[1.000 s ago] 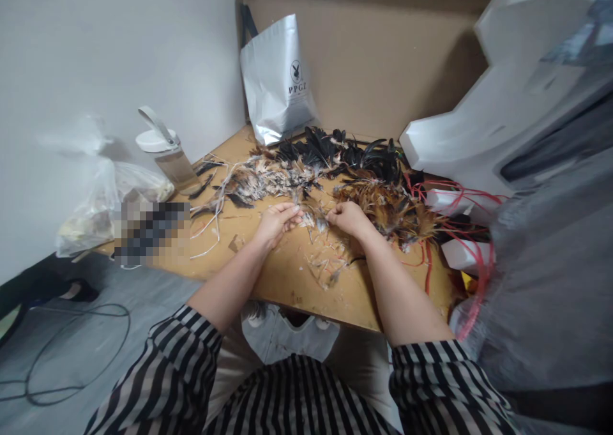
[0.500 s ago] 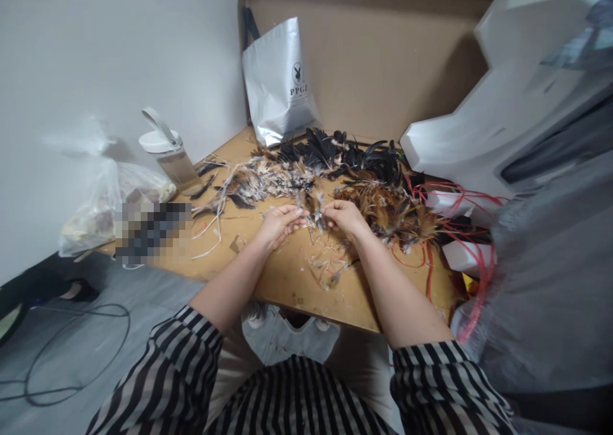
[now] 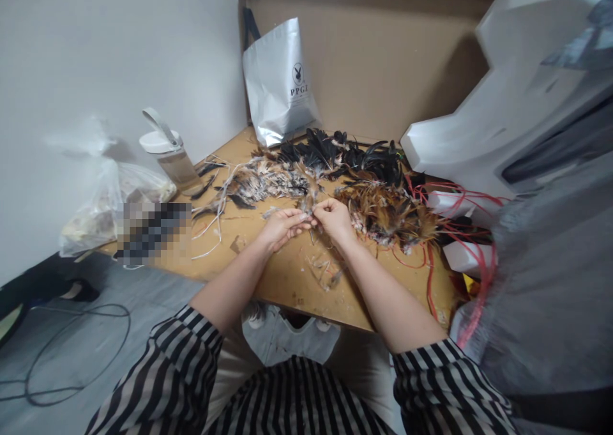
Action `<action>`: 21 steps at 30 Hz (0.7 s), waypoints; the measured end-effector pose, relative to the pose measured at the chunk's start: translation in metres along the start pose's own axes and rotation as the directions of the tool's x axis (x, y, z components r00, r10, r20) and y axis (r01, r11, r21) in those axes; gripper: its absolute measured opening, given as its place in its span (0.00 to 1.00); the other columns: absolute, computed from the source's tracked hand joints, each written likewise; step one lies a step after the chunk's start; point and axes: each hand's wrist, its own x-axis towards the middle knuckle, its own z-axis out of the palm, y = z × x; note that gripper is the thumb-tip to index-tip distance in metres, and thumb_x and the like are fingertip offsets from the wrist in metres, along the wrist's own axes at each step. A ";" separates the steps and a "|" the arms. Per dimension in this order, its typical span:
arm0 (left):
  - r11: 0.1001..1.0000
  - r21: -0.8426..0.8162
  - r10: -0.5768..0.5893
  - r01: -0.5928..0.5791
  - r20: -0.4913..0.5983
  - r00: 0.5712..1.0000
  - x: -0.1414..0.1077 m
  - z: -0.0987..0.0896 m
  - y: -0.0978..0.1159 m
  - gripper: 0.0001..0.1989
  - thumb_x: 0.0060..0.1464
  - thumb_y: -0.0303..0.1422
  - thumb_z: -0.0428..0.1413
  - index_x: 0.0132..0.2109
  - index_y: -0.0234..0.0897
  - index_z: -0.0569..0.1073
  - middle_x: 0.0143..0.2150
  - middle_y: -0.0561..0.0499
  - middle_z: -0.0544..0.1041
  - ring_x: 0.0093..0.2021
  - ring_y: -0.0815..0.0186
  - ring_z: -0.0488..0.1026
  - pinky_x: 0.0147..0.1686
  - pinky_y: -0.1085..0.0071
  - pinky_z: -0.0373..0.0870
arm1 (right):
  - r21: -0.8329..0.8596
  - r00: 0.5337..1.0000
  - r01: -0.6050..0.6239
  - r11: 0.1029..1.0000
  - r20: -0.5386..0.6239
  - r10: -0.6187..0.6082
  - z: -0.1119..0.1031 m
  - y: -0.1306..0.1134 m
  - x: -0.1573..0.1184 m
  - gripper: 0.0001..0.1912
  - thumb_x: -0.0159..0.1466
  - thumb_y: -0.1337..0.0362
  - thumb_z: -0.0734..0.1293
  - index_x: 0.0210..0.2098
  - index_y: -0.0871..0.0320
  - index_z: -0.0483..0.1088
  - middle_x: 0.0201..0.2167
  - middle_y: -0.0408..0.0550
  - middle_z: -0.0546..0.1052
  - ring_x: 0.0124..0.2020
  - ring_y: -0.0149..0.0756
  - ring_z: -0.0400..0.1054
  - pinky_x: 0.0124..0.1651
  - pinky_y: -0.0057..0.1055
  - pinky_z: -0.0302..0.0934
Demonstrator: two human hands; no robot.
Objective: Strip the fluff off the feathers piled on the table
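Brownish feathers (image 3: 310, 191) stick up from between my two hands, over the middle of the table. My left hand (image 3: 287, 225) is closed in a pinch at their base. Pressed close to it, my right hand (image 3: 334, 220) pinches the same small bunch from the other side. Just behind my hands lies a pile of pale and brown feathers (image 3: 268, 178). Glossy brown feathers (image 3: 390, 208) are heaped right of my right hand, and black feathers (image 3: 325, 147) lie along the back. Exactly where the fingertips meet is too small to make out.
A silver bag (image 3: 280, 83) stands at the back of the wooden table (image 3: 230, 243). On the left are a drink bottle (image 3: 177, 167), a knotted plastic bag (image 3: 115, 198) and white strings (image 3: 218, 221). Red ribbons (image 3: 479, 256) hang at the right beside white foam pieces (image 3: 467, 256).
My right hand has shifted left, closing the gap to my left hand. The feathers between them have moved slightly left. My left hand has moved little.
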 end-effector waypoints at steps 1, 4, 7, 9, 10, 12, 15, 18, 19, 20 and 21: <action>1.000 -0.002 0.003 -0.003 0.004 1.000 0.001 -0.001 0.000 0.09 0.42 0.28 0.61 0.33 0.27 0.72 0.30 0.44 0.77 0.26 0.73 0.73 0.21 0.83 0.64 | -0.004 1.000 0.011 1.000 0.000 -0.011 0.002 0.000 -0.001 0.06 0.48 0.64 0.65 0.23 0.59 0.64 0.13 0.40 0.70 0.12 0.25 0.59 0.15 0.21 0.51; 1.000 -0.020 0.007 -0.007 0.007 1.000 0.001 -0.002 -0.001 0.08 0.42 0.27 0.60 0.32 0.27 0.71 0.27 0.45 0.76 0.24 0.75 0.71 0.21 0.84 0.64 | 0.075 1.000 -0.013 0.997 0.029 0.010 0.006 -0.003 -0.004 0.07 0.47 0.65 0.66 0.24 0.59 0.63 0.14 0.39 0.69 0.13 0.25 0.60 0.15 0.21 0.51; 0.997 -0.076 0.008 -0.008 0.007 1.000 0.001 -0.002 0.001 0.06 0.43 0.25 0.59 0.31 0.27 0.71 0.26 0.48 0.75 0.22 0.78 0.69 0.20 0.86 0.63 | 0.237 0.990 -0.103 0.966 0.114 0.078 0.005 -0.007 -0.005 0.12 0.44 0.67 0.68 0.27 0.59 0.63 0.14 0.37 0.68 0.14 0.24 0.60 0.15 0.20 0.51; 0.989 -0.147 0.007 -0.006 0.004 1.000 0.000 -0.002 0.003 0.04 0.43 0.23 0.58 0.30 0.28 0.70 0.25 0.50 0.74 0.20 0.79 0.67 0.19 0.87 0.62 | 0.344 0.968 -0.205 0.916 0.211 0.137 0.002 -0.009 -0.004 0.14 0.43 0.68 0.69 0.30 0.59 0.64 0.14 0.36 0.67 0.14 0.23 0.59 0.16 0.19 0.52; 0.982 -0.187 0.003 -0.001 0.009 1.000 0.000 -0.002 0.004 0.04 0.43 0.22 0.58 0.30 0.28 0.70 0.24 0.51 0.73 0.20 0.80 0.66 0.19 0.87 0.62 | 0.392 0.951 -0.263 0.882 0.259 0.168 -0.001 -0.010 -0.004 0.15 0.43 0.69 0.69 0.31 0.60 0.65 0.14 0.36 0.67 0.14 0.22 0.59 0.17 0.18 0.53; 0.966 -0.256 -0.011 0.020 0.037 0.999 -0.001 -0.002 0.006 0.03 0.44 0.21 0.57 0.29 0.28 0.70 0.24 0.51 0.72 0.19 0.80 0.65 0.19 0.87 0.62 | 0.460 0.917 -0.360 0.812 0.335 0.216 -0.006 -0.010 -0.003 0.18 0.43 0.71 0.69 0.34 0.60 0.66 0.15 0.35 0.67 0.16 0.21 0.59 0.19 0.18 0.55; 0.951 -0.304 -0.030 0.053 0.083 0.996 -0.002 -0.003 0.007 0.03 0.45 0.20 0.55 0.30 0.29 0.69 0.24 0.52 0.71 0.19 0.81 0.65 0.18 0.88 0.62 | 0.473 0.879 -0.425 0.772 0.420 0.227 -0.012 -0.009 -0.002 0.18 0.43 0.71 0.69 0.35 0.61 0.67 0.16 0.36 0.67 0.16 0.20 0.59 0.20 0.18 0.56; 0.952 -0.296 -0.045 0.072 0.098 0.994 -0.002 -0.004 0.007 0.04 0.45 0.19 0.55 0.31 0.28 0.69 0.25 0.52 0.71 0.19 0.82 0.64 0.18 0.89 0.61 | 0.416 0.865 -0.404 0.815 0.464 0.192 -0.011 -0.006 -0.002 0.15 0.45 0.67 0.71 0.33 0.61 0.68 0.18 0.38 0.69 0.16 0.20 0.57 0.18 0.18 0.54; 0.955 -0.287 -0.045 0.072 0.098 0.994 -0.002 -0.004 0.007 0.04 0.45 0.20 0.56 0.31 0.28 0.70 0.24 0.52 0.71 0.19 0.82 0.64 0.18 0.88 0.62 | 0.396 0.870 -0.382 0.835 0.458 0.182 -0.009 -0.005 -0.003 0.15 0.44 0.66 0.71 0.32 0.61 0.68 0.18 0.39 0.69 0.16 0.20 0.57 0.17 0.18 0.53; 0.958 -0.277 -0.043 0.068 0.095 0.995 -0.002 -0.004 0.006 0.04 0.44 0.20 0.56 0.31 0.28 0.70 0.24 0.52 0.71 0.19 0.81 0.64 0.18 0.88 0.62 | 0.376 0.880 -0.359 0.854 0.442 0.175 -0.007 -0.005 -0.003 0.15 0.44 0.65 0.72 0.31 0.61 0.68 0.19 0.39 0.70 0.16 0.20 0.57 0.17 0.18 0.52; 0.962 -0.266 -0.041 0.065 0.093 0.995 -0.001 -0.004 0.006 0.04 0.44 0.20 0.56 0.31 0.28 0.70 0.24 0.52 0.71 0.19 0.81 0.65 0.18 0.88 0.62 | 0.359 0.892 -0.334 0.871 0.420 0.169 -0.005 -0.004 -0.003 0.15 0.43 0.64 0.72 0.30 0.61 0.67 0.18 0.40 0.70 0.16 0.20 0.57 0.17 0.19 0.51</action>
